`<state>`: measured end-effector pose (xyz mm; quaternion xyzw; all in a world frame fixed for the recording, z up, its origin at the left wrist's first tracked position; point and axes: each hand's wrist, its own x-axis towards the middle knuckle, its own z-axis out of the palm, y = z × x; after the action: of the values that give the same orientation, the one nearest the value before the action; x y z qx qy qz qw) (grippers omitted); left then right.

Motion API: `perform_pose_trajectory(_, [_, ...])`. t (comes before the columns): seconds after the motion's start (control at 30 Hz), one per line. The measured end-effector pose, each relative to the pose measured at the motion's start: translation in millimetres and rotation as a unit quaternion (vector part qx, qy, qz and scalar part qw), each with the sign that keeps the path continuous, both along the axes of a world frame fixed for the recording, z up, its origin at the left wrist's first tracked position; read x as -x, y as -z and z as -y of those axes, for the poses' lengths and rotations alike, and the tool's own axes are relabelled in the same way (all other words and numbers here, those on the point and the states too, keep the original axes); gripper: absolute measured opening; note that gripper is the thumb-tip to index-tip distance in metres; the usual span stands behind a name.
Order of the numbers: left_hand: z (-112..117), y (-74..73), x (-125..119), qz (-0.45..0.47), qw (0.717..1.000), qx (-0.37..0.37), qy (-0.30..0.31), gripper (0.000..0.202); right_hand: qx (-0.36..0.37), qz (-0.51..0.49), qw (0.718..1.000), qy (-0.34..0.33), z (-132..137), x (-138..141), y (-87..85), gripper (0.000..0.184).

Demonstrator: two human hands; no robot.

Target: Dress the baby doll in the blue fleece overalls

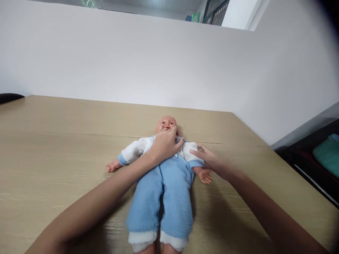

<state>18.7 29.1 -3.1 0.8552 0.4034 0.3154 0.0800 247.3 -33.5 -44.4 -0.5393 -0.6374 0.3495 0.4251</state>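
Observation:
A baby doll [164,190] in a blue fleece suit with white sleeves lies on its back on the wooden table [53,141], head away from me. My left hand [164,145] rests on the doll's chest, fingers curled up at its chin and mouth. My right hand [212,160] is blurred by motion and touches the doll's white sleeve near its shoulder, fingers stretched toward the chest. The doll's bare hands stick out on both sides.
A plain white wall [159,63] rises behind the table. The table's right edge runs diagonally; beyond it is a dark shelf with a teal cloth [327,153]. A dark object [9,97] sits at the far left edge.

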Motion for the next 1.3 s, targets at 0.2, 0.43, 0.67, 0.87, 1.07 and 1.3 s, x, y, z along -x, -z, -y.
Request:
perform_pose_trajectory(0.2, [-0.2, -0.5, 0.5, -0.043, 0.999, -0.009, -0.013, 0.016, 0.139, 0.004, 0.99, -0.01, 31.2, -44.9, -18.4, 0.046])
perform_pose_trajectory(0.43, [-1.0, -2.8, 0.2, -0.041, 0.999, -0.006, 0.003, 0.009, 0.056, 0.144, 0.988, -0.021, 32.7, -61.0, -4.2, 0.05])
perform_pose_trajectory(0.67, [2.6, -5.0, 2.2, -0.035, 0.999, -0.026, 0.004, 0.012, -0.244, 0.235, 0.936, 0.094, 46.1, -39.7, -6.9, 0.023])
perform_pose_trajectory(0.87, [24.1, -11.1, 22.5, 0.012, 0.999, -0.038, 0.037, 0.014, -0.067, 0.061, 0.994, -0.062, 66.6, 21.3, -1.0, 0.024])
perform_pose_trajectory(1.07, [52.9, 11.7, 82.9, 0.09, 0.995, 0.038, -0.034, 0.018, 0.057, -0.082, 0.992, -0.079, 49.5, 30.5, 7.9, 0.042])
perform_pose_trajectory(1.3, [68.9, 36.5, 126.1, 0.053, 0.99, 0.116, -0.052, 0.034, 0.125, -0.189, 0.972, -0.066, 31.7, 40.4, 15.3, 0.034])
